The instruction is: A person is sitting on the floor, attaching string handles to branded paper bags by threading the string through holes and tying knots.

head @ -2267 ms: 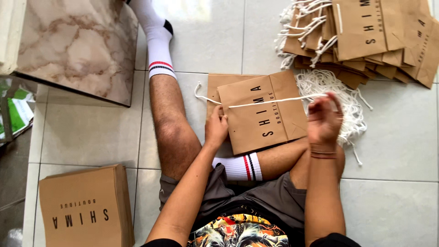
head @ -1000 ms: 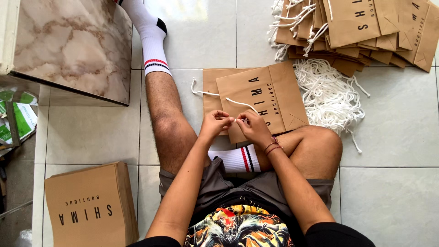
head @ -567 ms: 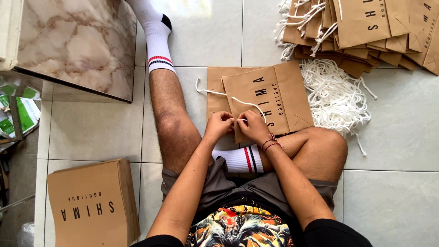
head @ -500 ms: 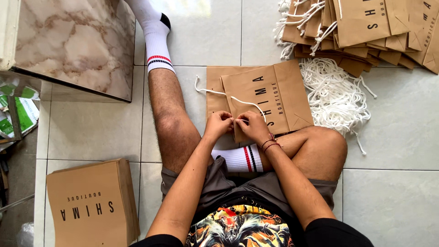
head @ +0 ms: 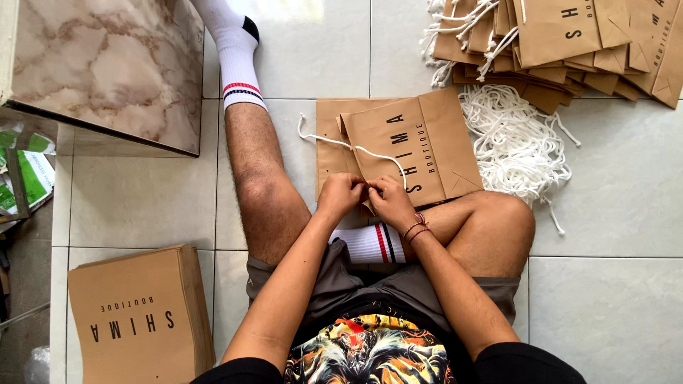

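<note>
Left hand (head: 340,195) and right hand (head: 388,200) pinch a white cord (head: 348,145) (looping) on the flat brown paper bag (head: 420,142).

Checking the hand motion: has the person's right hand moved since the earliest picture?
Yes. The right hand came leftward, off the white cord pile, to the left hand.

Pale glossy floor tiles (head: 619,213) (brightly lit), marble-patterned slab (head: 107,64) at upper left.

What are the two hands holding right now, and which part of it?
Both the left hand and right hand pinch the near end of a white cord at the near edge of the brown paper bag.
</note>
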